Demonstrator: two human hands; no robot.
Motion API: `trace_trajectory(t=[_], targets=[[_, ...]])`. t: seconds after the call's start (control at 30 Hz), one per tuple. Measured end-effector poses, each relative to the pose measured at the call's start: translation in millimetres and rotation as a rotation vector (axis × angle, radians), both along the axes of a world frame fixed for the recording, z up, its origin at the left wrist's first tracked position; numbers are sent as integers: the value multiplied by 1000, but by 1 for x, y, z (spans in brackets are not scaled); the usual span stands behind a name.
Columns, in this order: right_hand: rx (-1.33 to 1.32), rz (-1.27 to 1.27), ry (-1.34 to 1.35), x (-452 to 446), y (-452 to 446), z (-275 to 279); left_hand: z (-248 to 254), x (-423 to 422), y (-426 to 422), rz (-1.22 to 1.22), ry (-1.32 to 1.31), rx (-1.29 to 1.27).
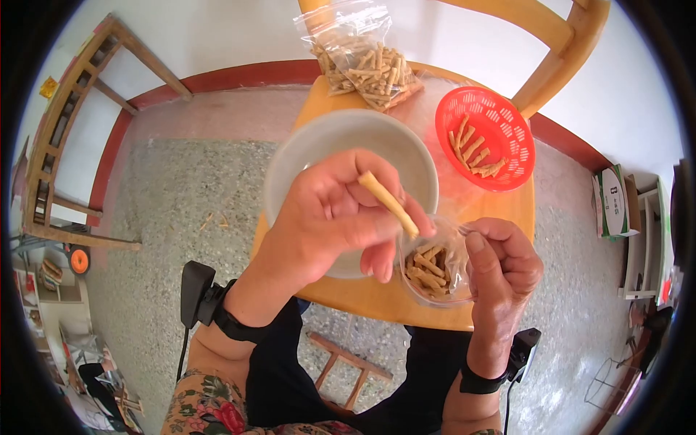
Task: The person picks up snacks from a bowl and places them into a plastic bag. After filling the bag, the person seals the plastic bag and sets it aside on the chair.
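My left hand point(330, 217) is closed, pinching a pale tan stick-shaped piece point(388, 201) between thumb and fingers. It is above the front right of a large grey-white bowl point(290, 152). My right hand point(504, 264) grips the edge of a clear plastic bag point(458, 257). This bag sits open in a small round clear container point(435, 301), with several similar tan pieces point(428, 268) inside. I cannot tell exactly what kind of food or root the pieces are. My left hand and forearm hide part of the bowl's inside.
On the wooden chair point(319, 291), a red plastic basket point(500, 127) holds several tan sticks. Behind the bowl lies a full zip bag point(366, 69) of them. A wooden frame point(54, 138) leans at left; a white-green box point(610, 203) stands at right.
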State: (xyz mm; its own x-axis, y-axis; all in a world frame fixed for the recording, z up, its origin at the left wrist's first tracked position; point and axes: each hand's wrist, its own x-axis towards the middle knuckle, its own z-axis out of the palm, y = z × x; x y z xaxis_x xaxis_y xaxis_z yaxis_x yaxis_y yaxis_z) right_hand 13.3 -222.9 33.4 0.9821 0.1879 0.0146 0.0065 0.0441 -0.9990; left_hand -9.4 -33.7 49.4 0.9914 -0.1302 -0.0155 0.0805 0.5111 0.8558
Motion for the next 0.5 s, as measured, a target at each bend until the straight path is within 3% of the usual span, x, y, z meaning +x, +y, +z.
trace_trajectory(t=[0.03, 0.1, 0.27, 0.33, 0.47, 0.5], targets=[[-2, 9, -11, 1, 1, 1, -4, -1, -4, -3, 8, -9], [-9, 16, -17, 0, 1, 1, -13, -1, -13, 64, -544, 544], [54, 12, -31, 1, -2, 0, -4, -3, -3, 251, -572, 790], [61, -2, -31, 1, -3, 0, -9, 3, 10, 396, -443, 906], [43, -29, -54, 0, -3, 1, -36, 20, 24, 472, -316, 1013], [45, -26, -53, 0, -3, 1, -39, 21, 27, 379, -278, 1175]])
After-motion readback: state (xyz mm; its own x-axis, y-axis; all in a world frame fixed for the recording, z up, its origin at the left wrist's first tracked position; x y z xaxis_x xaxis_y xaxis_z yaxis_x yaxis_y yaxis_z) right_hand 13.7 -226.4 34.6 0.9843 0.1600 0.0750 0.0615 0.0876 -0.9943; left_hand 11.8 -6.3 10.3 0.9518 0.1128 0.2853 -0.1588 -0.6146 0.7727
